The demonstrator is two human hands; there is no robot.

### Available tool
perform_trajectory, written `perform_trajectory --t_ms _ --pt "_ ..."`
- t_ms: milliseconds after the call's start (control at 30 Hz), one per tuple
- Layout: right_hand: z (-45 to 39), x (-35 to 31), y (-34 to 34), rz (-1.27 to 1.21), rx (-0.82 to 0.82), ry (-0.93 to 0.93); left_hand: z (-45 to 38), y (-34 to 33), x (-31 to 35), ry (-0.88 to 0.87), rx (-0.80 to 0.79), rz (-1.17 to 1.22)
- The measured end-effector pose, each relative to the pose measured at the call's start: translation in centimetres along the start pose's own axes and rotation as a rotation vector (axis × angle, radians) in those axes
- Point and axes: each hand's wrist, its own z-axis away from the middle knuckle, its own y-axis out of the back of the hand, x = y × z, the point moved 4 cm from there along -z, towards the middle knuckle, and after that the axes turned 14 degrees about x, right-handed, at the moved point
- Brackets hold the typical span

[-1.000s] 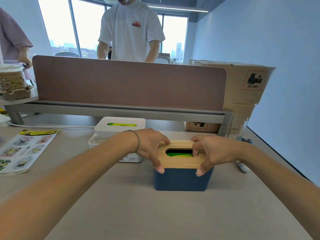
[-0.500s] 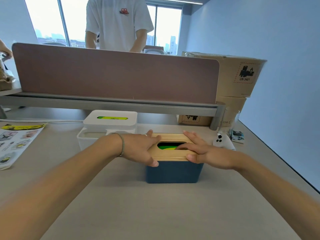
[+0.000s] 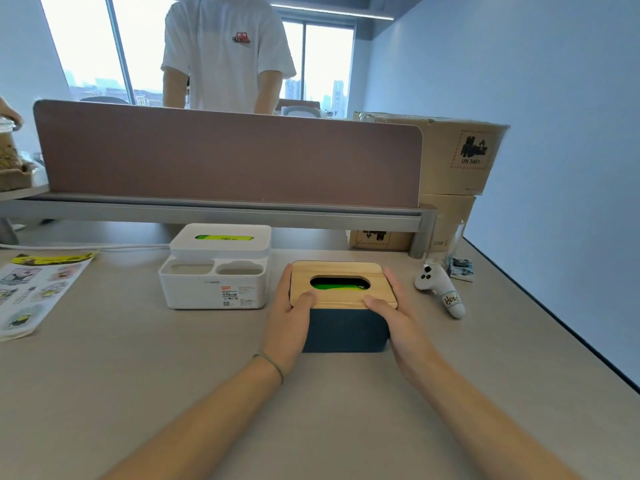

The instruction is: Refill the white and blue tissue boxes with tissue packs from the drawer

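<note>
The blue tissue box (image 3: 343, 329) stands on the desk in front of me with its wooden lid (image 3: 341, 297) on. A green tissue pack (image 3: 337, 287) shows through the lid's oval slot. My left hand (image 3: 289, 315) clasps the box's left side with the thumb on the lid's front edge. My right hand (image 3: 398, 313) clasps the right side the same way. The white tissue box (image 3: 216, 268) stands to the left, lid on, with green showing in its slot. The drawer is out of view.
A white game controller (image 3: 438, 289) lies right of the blue box, a glass (image 3: 446, 242) behind it. Cardboard boxes (image 3: 453, 154) are stacked at the back right. A sticker sheet (image 3: 33, 289) lies at the left. A brown divider (image 3: 225, 154) spans the desk; a person stands behind it.
Both hands slid from pressing on top of the wooden lid to the two sides of the blue box. The view shifted, bringing the controller and glass fully into sight.
</note>
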Motion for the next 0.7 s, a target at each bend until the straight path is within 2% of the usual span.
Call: perform_trajectory --t_ms 167,467,700 --pt "-2.8 -0.9 -1.1 -0.074 0.024 0.003 -3.0 -1.3 0.4 0.017 0.034 0.063" --pt "-10.4 -0.2 -3.5 -0.057 0.063 -0.018 -10.3 -4.0 -0.8 0.026 0.083 0.038" --pt "-12.4 1.0 -4.2 -0.026 0.058 -0.033 -12.1 -5.2 -2.0 0.031 0.084 0.015"
